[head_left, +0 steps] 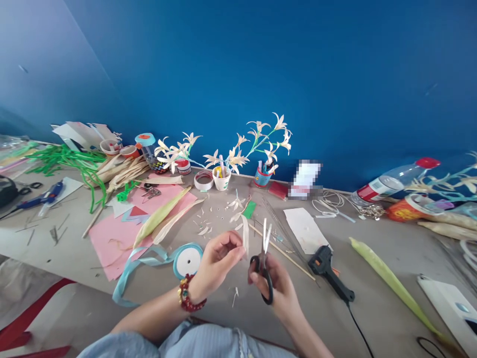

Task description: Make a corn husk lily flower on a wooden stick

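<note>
Two hands meet just above the near edge of the grey tabletop. The left hand, a beaded red bracelet at its wrist, pinches a narrow pale husk strip upright between closed fingertips, seemingly so its free end stands at the blades. The right hand is closed through the black loops of steel-bladed scissors, blades slightly parted beside the strip. A white spool of pale blue ribbon lies left of the hands, a pink paper sheet beyond it. Right of them lies a black glue gun, cord trailing toward the tabletop's edge, then a long green husk leaf.
</note>
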`<state>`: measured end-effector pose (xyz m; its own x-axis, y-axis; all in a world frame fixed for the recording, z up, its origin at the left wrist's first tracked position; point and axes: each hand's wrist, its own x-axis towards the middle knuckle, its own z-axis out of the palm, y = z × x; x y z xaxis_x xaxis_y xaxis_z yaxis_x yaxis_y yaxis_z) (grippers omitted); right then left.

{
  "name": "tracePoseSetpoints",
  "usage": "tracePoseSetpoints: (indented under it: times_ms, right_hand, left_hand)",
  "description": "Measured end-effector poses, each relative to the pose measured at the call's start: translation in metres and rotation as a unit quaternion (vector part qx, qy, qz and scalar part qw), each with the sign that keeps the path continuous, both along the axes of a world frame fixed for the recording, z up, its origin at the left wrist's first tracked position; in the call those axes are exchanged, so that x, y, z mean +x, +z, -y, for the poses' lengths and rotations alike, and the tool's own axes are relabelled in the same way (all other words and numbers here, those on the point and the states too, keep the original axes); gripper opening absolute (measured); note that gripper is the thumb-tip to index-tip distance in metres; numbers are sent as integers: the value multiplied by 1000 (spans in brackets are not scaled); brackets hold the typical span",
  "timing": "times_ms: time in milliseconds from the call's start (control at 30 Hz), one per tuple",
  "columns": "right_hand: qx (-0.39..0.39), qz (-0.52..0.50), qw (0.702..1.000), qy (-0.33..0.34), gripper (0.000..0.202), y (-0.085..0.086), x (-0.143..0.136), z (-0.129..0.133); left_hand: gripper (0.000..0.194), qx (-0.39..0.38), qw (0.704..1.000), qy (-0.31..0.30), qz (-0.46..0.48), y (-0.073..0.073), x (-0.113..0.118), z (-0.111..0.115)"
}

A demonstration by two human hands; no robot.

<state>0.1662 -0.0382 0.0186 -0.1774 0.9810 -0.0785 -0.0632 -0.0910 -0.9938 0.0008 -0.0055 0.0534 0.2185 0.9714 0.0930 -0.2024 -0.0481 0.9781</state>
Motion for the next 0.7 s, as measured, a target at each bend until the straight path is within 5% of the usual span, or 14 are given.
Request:
tracePoseSetpoints:
  times_ms: [233,700]
  right_hand:
    - [-30,38,995,90,54,-2,2,6]
    - [-61,8,995,81,56,2,-1,5]
  left_hand:
    - [16,33,999,-3,-11,-1,-3,-5]
    - [17,24,999,-11,-41,2,-1,-4]
